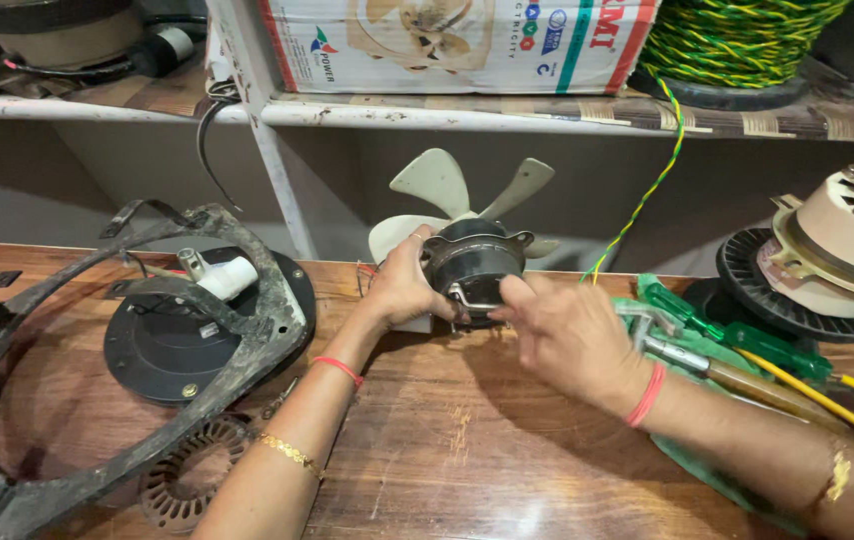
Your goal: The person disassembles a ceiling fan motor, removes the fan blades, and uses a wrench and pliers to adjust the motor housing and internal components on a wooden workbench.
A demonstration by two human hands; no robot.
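Both hands are on the small fan motor [474,268]: left hand [402,285] wrapped around its side, right hand [562,330] pinching the front bracket. Looks heavy and rigid; the cream blades [437,182] behind seem brittle, so grip the metal body. Screwdrivers [717,335] sit right of the right hand.

Both forearms reach in from below and converge. Left hand [402,285] cups, fingers curled, thumb uppermost. Right hand [567,335] sits just beside it, palm down, index fingertip and thumb pinched together.
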